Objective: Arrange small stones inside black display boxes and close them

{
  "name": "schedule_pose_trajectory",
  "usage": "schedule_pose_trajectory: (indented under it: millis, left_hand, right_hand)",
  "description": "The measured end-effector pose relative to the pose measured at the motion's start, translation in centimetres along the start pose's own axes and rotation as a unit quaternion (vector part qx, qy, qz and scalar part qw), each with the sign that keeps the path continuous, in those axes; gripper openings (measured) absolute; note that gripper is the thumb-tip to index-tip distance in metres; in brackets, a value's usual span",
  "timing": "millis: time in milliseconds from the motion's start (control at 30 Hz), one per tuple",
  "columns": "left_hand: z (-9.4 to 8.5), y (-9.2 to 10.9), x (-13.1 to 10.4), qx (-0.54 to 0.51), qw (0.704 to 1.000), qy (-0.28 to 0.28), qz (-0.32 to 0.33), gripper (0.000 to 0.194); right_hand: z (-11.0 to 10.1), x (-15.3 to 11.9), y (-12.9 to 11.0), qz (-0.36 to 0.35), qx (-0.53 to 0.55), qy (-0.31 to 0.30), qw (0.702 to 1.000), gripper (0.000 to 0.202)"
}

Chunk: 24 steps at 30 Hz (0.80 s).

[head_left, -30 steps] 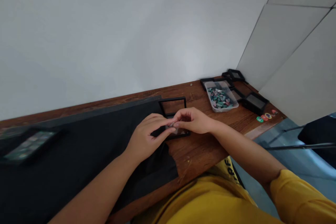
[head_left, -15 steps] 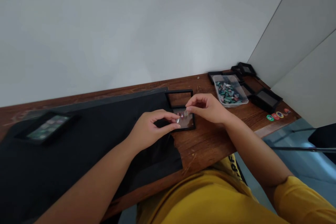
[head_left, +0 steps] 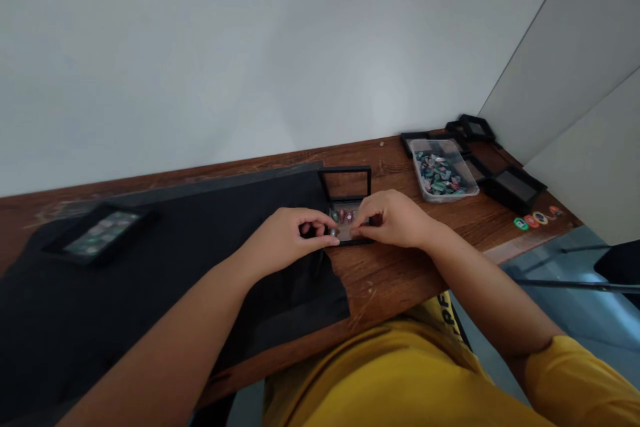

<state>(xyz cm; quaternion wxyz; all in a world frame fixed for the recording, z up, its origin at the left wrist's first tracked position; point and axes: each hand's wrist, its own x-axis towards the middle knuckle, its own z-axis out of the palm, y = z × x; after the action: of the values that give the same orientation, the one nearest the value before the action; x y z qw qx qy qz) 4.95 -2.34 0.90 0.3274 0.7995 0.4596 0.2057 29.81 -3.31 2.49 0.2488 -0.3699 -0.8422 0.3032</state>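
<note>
A small black display box (head_left: 345,169) stands with its lid raised, where the black mat meets bare wood. Several small pink and greenish stones (head_left: 346,216) lie along the back of its inside. At the box's left side, my left hand (head_left: 295,233) pinches a small shiny piece (head_left: 333,231) between thumb and fingertips. My right hand (head_left: 393,219) reaches over the box's right side with its fingertips pinched together down inside. What those fingertips hold, if anything, is hidden.
A clear plastic tub (head_left: 445,173) of green and pink stone chips stands at the right, with several black boxes (head_left: 515,188) around it. Round coloured stickers (head_left: 530,221) sit near the table's right edge. A filled black box (head_left: 100,233) lies on the black mat (head_left: 175,240).
My right hand has lowered from above the box, where it held a small clear, shiny piece, to its inside. My left hand stays at the left side with its piece. The view has shifted slightly.
</note>
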Motion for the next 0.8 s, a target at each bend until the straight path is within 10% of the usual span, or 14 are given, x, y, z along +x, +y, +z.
schedule_pose_trajectory:
  millis: [800]
  left_hand:
    - [-0.3,0.1,0.1,-0.002,0.998,-0.056,-0.043,0.039]
  right_hand:
    - [1.6,0.2,0.0,-0.027,-0.053,-0.015,0.998,0.008]
